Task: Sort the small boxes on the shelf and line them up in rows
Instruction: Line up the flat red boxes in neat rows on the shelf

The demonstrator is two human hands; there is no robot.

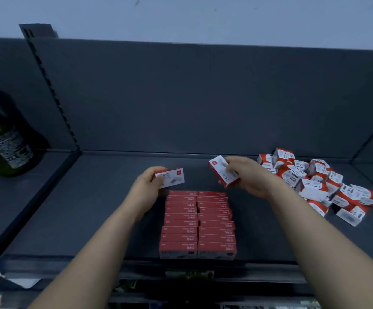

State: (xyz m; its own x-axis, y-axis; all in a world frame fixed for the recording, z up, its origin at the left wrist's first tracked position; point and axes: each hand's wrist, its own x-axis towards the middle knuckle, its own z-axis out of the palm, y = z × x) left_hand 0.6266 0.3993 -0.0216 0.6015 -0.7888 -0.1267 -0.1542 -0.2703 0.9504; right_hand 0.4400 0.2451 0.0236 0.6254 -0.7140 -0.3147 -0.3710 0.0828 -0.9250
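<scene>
Two neat rows of small red boxes (197,224) stand side by side on the dark shelf (92,208), running from the front edge toward the back. My left hand (146,186) holds one red-and-white box (173,177) just behind the left row. My right hand (245,177) holds another red-and-white box (222,170) tilted above the far end of the right row. A loose heap of similar red-and-white boxes (319,184) lies at the right of the shelf.
A dark green bottle (5,148) stands on the neighbouring shelf at the left, beyond a perforated upright (54,97). The shelf's back panel (203,97) rises behind the boxes. A lower shelf with goods shows beneath the front edge (190,275).
</scene>
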